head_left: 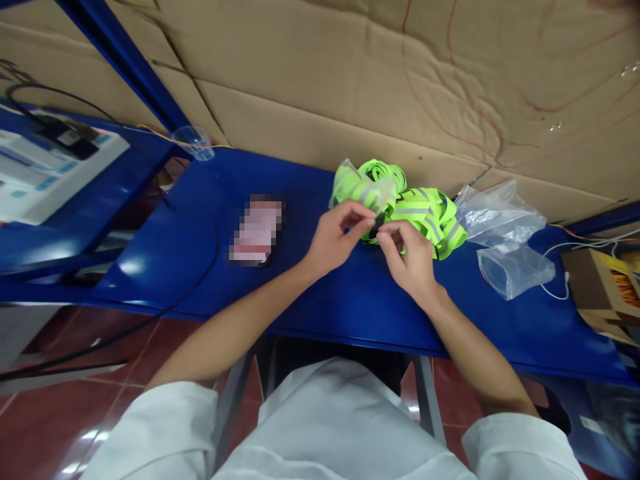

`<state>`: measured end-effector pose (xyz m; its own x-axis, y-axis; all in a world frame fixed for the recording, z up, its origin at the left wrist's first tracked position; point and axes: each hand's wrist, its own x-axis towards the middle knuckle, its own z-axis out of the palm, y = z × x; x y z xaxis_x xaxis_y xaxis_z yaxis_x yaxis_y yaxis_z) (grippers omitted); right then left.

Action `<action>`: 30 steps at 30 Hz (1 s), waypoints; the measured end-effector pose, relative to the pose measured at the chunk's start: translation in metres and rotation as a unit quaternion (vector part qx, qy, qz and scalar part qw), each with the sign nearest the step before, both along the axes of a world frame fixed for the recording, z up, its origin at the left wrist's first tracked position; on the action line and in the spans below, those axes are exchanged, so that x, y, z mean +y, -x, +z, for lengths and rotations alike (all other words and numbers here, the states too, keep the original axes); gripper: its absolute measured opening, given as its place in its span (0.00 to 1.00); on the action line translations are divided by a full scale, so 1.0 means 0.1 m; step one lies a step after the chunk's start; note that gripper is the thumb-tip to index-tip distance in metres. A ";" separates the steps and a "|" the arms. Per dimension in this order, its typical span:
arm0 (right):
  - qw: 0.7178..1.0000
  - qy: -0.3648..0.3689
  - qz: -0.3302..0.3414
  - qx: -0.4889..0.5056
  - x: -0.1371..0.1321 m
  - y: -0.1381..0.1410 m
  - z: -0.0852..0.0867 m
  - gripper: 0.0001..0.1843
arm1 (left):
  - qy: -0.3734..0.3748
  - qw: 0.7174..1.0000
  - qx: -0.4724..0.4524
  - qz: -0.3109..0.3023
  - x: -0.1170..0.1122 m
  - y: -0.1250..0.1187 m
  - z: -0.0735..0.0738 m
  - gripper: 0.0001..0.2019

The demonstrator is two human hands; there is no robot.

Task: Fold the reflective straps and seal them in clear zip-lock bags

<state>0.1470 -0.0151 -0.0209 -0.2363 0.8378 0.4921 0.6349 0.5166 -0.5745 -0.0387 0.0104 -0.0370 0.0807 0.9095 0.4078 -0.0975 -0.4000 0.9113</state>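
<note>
My left hand [338, 239] and my right hand [411, 259] meet over the blue table, fingertips pinched on either side of a small black piece [379, 221]. Its exact kind is too small and blurred to tell. Just behind the fingers lies a heap of neon yellow-green reflective straps [425, 215] with grey stripes, folded loosely. A rolled strap [386, 172] sits at the back of the heap. To its left, a clear plastic bag [353, 185] covers more of the green strap. Whether the black piece is joined to the straps is hidden by my fingers.
A phone-like object [257, 230], blurred out, lies left on the blue table [300, 307]. Clear plastic bags [517, 270] lie to the right, beside a cardboard box [600, 287]. A clear cup [196, 143] stands back left. A black cable [200, 277] crosses the table's left end; cardboard lines the back.
</note>
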 end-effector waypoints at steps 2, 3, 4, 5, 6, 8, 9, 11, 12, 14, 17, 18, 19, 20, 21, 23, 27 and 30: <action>0.987 0.116 0.020 0.111 -0.02 0.03 -0.07 0.20 | 0.009 0.999 0.030 -0.040 -0.06 -0.06 -0.04 0.10; 0.975 0.158 0.026 0.153 -0.02 0.03 -0.11 0.21 | 0.012 0.998 0.047 -0.049 -0.08 -0.07 -0.06 0.09; 0.964 0.188 0.036 0.186 0.00 0.02 -0.14 0.22 | 0.016 0.997 0.062 -0.053 -0.09 -0.08 -0.07 0.07; 0.953 0.209 0.049 0.212 0.01 0.01 -0.17 0.23 | 0.019 0.996 0.074 -0.055 -0.10 -0.08 -0.07 0.06; 0.944 0.225 0.064 0.234 0.03 0.00 -0.19 0.24 | 0.022 0.995 0.080 -0.057 -0.10 -0.07 -0.06 0.05; 0.927 0.248 0.091 0.264 0.07 -0.01 -0.20 0.25 | 0.027 0.994 0.089 -0.061 -0.08 -0.04 -0.04 0.05; 0.921 0.257 0.100 0.274 0.08 -0.02 -0.20 0.25 | 0.027 0.993 0.093 -0.064 -0.07 -0.02 -0.03 0.05; 0.915 0.267 0.106 0.283 0.09 -0.02 -0.20 0.24 | 0.031 0.992 0.099 -0.072 -0.04 0.01 -0.01 0.05; 0.916 0.265 0.105 0.282 0.09 -0.02 -0.19 0.24 | 0.035 0.992 0.100 -0.074 -0.03 0.02 -0.01 0.05; 0.924 0.247 0.103 0.274 0.08 -0.02 -0.19 0.22 | 0.046 0.992 0.095 -0.071 -0.03 0.03 0.00 0.06; 0.936 0.216 0.104 0.258 0.08 -0.04 -0.20 0.19 | 0.058 0.992 0.086 -0.068 -0.04 0.03 0.00 0.07; 0.939 0.210 0.106 0.252 0.09 -0.05 -0.21 0.18 | 0.059 0.992 0.087 -0.067 -0.04 0.02 0.00 0.07; 0.940 0.207 0.107 0.247 0.09 -0.06 -0.22 0.17 | 0.058 0.992 0.089 -0.066 -0.05 0.02 0.00 0.07; 0.942 0.206 0.109 0.242 0.10 -0.07 -0.23 0.17 | 0.055 0.992 0.094 -0.064 -0.06 0.02 0.00 0.06; 0.943 0.205 0.111 0.236 0.11 -0.08 -0.25 0.17 | 0.051 0.992 0.100 -0.061 -0.06 0.02 0.00 0.06; 0.946 0.203 0.113 0.226 0.12 -0.10 -0.28 0.18 | 0.044 0.991 0.110 -0.056 -0.07 0.02 0.01 0.05; 0.949 0.193 0.127 0.216 0.12 -0.11 -0.31 0.17 | 0.043 0.991 0.116 -0.058 -0.08 0.02 0.03 0.05; 0.950 0.184 0.138 0.210 0.12 -0.10 -0.31 0.15 | 0.050 0.990 0.120 -0.056 -0.08 0.02 0.05 0.07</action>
<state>0.1571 -0.0028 -0.0523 -0.3199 0.9060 0.2772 0.1782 0.3449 -0.9216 -0.0412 0.0022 -0.0325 0.2668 0.9244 0.2725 0.0882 -0.3050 0.9483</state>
